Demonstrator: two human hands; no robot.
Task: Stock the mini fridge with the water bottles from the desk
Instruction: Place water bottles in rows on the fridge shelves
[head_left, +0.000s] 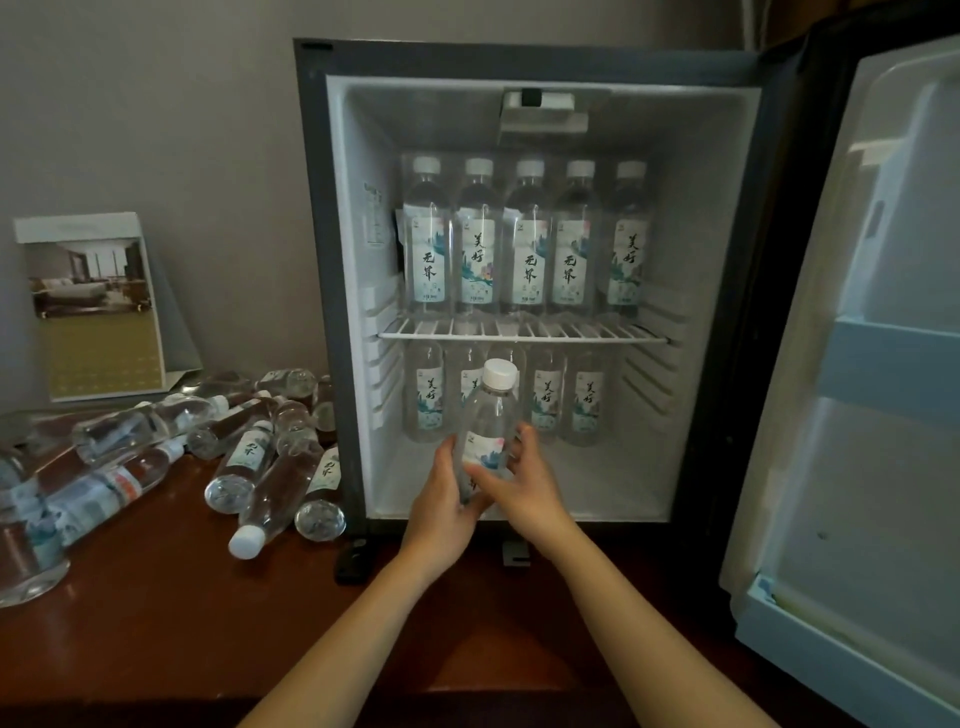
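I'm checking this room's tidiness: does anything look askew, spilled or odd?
The loose bottles lie tumbled on their sides, overlapping, on the desk left of the mini fridge, unlike the upright rows inside. Nothing looks spilled or damaged.

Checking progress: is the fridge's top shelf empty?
No, five upright bottles stand in a row on the wire shelf.
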